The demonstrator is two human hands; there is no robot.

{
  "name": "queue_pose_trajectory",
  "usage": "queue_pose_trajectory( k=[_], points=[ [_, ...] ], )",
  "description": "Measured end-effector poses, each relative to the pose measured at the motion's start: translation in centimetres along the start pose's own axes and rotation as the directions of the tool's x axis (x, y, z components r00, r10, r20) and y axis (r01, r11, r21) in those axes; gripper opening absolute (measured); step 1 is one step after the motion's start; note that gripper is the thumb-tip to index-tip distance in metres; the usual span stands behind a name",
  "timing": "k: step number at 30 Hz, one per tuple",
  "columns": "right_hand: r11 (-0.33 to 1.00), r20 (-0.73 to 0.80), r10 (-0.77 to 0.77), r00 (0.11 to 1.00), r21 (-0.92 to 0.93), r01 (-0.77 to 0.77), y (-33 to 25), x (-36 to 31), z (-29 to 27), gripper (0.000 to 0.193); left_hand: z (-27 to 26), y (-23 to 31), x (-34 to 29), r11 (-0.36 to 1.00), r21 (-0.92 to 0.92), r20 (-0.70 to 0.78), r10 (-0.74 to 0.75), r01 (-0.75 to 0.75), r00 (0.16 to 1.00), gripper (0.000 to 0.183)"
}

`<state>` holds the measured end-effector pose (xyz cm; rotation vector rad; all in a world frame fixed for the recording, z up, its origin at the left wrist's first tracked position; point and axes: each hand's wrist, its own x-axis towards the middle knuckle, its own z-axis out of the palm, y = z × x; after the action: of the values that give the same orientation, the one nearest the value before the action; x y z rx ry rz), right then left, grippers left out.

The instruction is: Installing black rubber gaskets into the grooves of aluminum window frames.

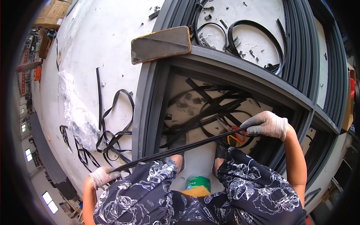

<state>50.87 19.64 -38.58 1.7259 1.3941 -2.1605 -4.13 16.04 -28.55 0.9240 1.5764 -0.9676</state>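
Observation:
A long bundle of black rubber sealing strips [187,147] is stretched slantwise above my knees. My left hand [102,177], in a pale work glove, is closed round its lower left end. At the upper right, my gloved right hand [267,125] grips the other end, fingers pressed together. Just under the strips near my right hand lie scissors [234,138] with red and orange handles, partly covered. A dark grey metal frame [147,97] surrounds the floor area ahead of me, where more loose black strips [210,101] lie tangled.
A phone [161,45] rests on the frame's corner. Coiled strips [262,30] and small scraps lie beyond the crossbar. Left of the frame are a clear plastic bag [78,116] and looped strips [120,138]. A green bucket [198,181] stands between my legs.

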Motion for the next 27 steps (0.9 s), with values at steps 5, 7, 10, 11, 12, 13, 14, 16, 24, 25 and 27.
queue_pose_trajectory(
  k=[5, 7, 10, 11, 12, 13, 14, 16, 24, 25, 27],
  points=[
    [0.996, 0.205, -0.073, 0.976, -0.035, 0.082, -2.1, 1.0, 1.4, 0.034, 7.5, -13.7, -0.8, 0.965, -0.237, 0.103, -0.092, 0.114, 0.990, 0.055],
    [0.982, 0.201, -0.144, 0.969, 0.149, 0.115, -2.5, 0.6, 1.3, 0.034, 10.7, -16.9, -0.4, 0.959, -0.228, 0.152, -0.137, 0.170, 0.979, 0.057],
    [0.955, 0.179, -0.151, 0.972, 0.279, 0.097, -4.8, 0.4, 1.9, 0.025, 16.6, -21.1, -0.5, 0.939, -0.240, 0.233, -0.192, 0.248, 0.953, 0.061],
    [0.942, 0.176, -0.166, 0.970, 0.320, 0.103, -5.5, 0.2, 2.1, 0.023, 18.2, -22.0, -0.2, 0.938, -0.235, 0.253, -0.193, 0.253, 0.948, 0.062],
    [0.927, 0.171, -0.181, 0.969, 0.359, 0.109, -6.3, -0.1, 2.2, 0.021, 19.9, -22.8, 0.2, 0.939, -0.233, 0.273, -0.186, 0.252, 0.944, 0.063],
    [0.895, 0.165, -0.208, 0.964, 0.431, 0.119, -7.3, -0.1, 2.6, 0.020, 21.8, -23.6, 0.5, 0.938, -0.234, 0.287, -0.185, 0.256, 0.940, 0.065],
    [0.841, 0.165, -0.269, 0.949, 0.520, 0.148, -7.3, 0.1, 2.9, 0.024, 23.2, -24.1, 1.2, 0.942, -0.232, 0.299, -0.167, 0.241, 0.940, 0.066],
    [0.736, 0.181, -0.344, 0.921, 0.662, 0.145, -9.4, -0.8, 3.7, 0.030, 26.0, -25.0, 2.5, 0.950, -0.229, 0.311, -0.134, 0.211, 0.941, 0.068],
    [0.914, 0.233, -0.385, 0.893, 0.226, 0.335, -17.9, -5.2, 9.6, 0.034, 31.9, -30.4, 10.5, 0.978, -0.154, 0.235, 0.173, -0.140, 0.956, 0.079],
    [0.907, 0.143, -0.366, 0.919, 0.276, 0.318, -17.9, -3.9, 10.6, 0.030, 29.3, -27.8, 9.1, 0.996, -0.074, 0.229, 0.073, -0.057, 0.971, 0.079],
    [0.905, -0.011, -0.296, 0.955, 0.317, 0.284, -18.5, -1.7, 11.5, 0.027, 24.0, -22.1, 3.4, 0.997, -0.076, 0.183, -0.017, 0.031, 0.983, 0.078]
  ],
)
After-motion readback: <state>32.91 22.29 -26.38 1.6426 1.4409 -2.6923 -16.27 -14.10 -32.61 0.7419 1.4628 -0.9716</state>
